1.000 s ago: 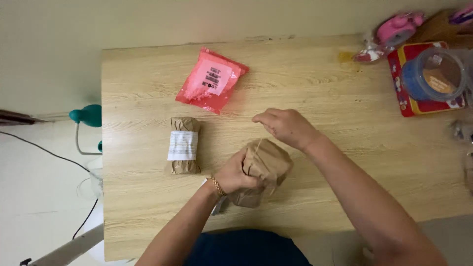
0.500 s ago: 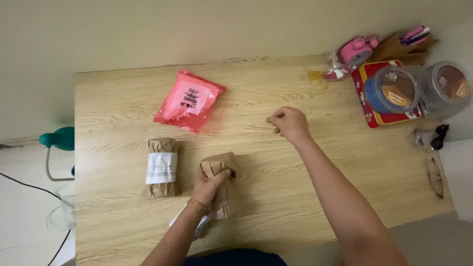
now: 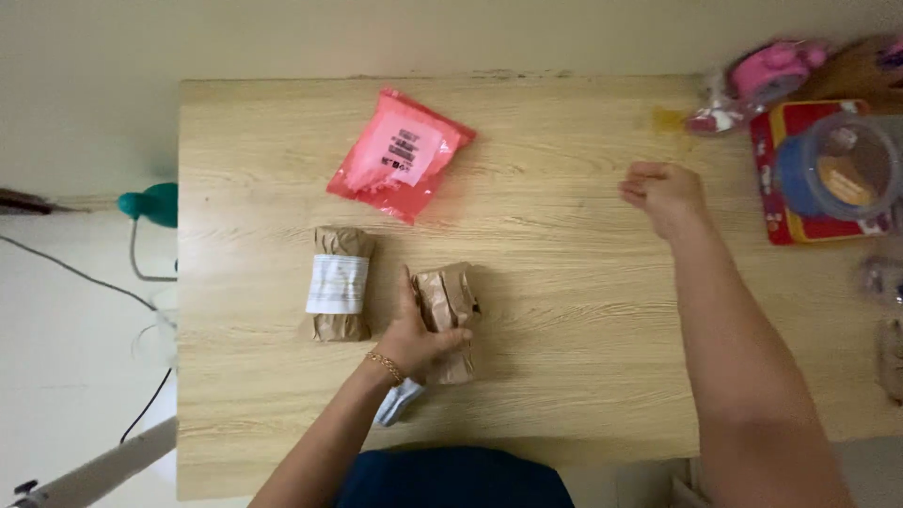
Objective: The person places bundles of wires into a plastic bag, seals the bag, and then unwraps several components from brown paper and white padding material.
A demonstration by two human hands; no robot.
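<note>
a pale object under the left wrist is mostly hidden. the brown paper parcel (image 3: 448, 315) is held on the tabletop (image 3: 583, 376) in the left hand (image 3: 419, 339), its grip wrapped round the lower half. the right hand (image 3: 666, 196), loosely fisted and empty, hovers well apart, beside a labelled brown parcel (image 3: 339, 282) and a pink mailer (image 3: 400, 155).

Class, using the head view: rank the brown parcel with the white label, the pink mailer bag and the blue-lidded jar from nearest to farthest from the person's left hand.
1. Brown parcel with the white label, just left of the left hand.
2. Pink mailer bag, further up the table.
3. Blue-lidded jar, far right edge.
</note>
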